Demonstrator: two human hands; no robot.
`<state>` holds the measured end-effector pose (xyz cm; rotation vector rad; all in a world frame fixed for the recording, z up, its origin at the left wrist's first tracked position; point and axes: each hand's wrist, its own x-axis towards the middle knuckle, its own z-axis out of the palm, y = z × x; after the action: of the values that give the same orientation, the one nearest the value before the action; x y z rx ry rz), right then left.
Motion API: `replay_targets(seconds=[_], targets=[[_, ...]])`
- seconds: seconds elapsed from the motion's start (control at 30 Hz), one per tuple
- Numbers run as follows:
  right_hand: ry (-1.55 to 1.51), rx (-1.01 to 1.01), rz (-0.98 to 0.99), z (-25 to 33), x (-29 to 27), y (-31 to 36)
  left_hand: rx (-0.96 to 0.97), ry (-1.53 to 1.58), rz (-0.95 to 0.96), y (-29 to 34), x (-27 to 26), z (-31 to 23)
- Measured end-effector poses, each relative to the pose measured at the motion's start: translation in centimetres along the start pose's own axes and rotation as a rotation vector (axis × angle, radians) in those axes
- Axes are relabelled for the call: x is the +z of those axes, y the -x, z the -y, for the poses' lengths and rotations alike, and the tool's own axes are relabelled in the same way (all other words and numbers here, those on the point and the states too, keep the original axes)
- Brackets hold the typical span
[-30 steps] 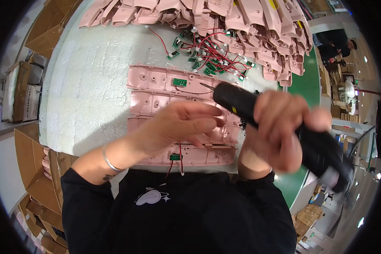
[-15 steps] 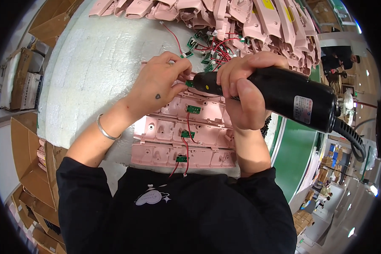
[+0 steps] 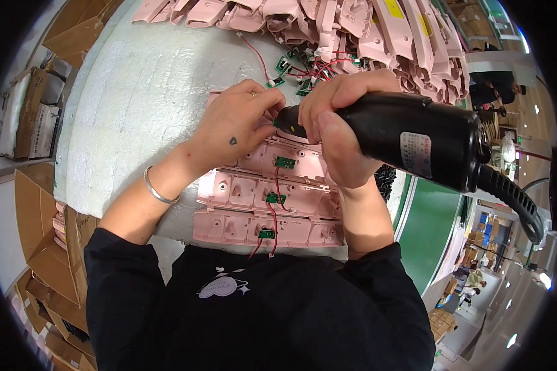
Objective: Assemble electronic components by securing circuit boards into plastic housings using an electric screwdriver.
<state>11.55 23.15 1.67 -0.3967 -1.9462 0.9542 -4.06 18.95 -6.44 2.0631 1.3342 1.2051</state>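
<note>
My right hand is wrapped around a black corded electric screwdriver, which lies slanted with its nose toward my left fingertips. My left hand has thumb and fingers closed around a small green circuit board, of which only a sliver shows at the screwdriver's nose; the bit is hidden. Under both hands is the farthest of several pink plastic shells in a stack of rows, mostly covered. Nearer shells carry green boards with red and dark wires: one board, a second and a third. The nearest shell lies by my shirt.
Beyond my hands lies a tangle of loose wired boards. Pink shells are heaped along the far side. Small black parts sit beside my right forearm. White foam sheeting covers the table; cardboard boxes stand at left.
The screwdriver has shifted slightly left with my right hand, its nose closer to my left fingers and its cord end a little lower. My left hand stays nearly in place.
</note>
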Motion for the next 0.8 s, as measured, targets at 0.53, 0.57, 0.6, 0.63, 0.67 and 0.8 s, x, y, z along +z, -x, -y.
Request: replay_targets(seconds=[0.53,0.57,0.6,0.63,0.67,0.8], targets=[[-0.096,0.157,-0.58,9.9,-12.5,11.5,-0.218,0.188,0.168,-0.4,-0.6,0.1],[-0.079,0.196,-0.674,10.3,-12.9,13.1,-0.278,0.202,0.203,-0.6,-0.8,0.2],[-0.021,0.238,-0.776,10.6,-12.8,14.4,-0.26,0.211,0.224,-0.9,-0.7,-0.1],[-0.01,0.254,-0.831,10.6,-12.9,15.7,-0.161,0.144,0.204,-1.2,-0.7,-0.5],[-0.007,0.272,-0.878,10.6,-13.1,16.8,-0.067,0.075,0.174,-1.2,-0.6,-0.8],[0.012,0.263,-0.975,9.7,-13.4,19.0,0.063,-0.05,0.201,-2.0,-0.2,-3.6]])
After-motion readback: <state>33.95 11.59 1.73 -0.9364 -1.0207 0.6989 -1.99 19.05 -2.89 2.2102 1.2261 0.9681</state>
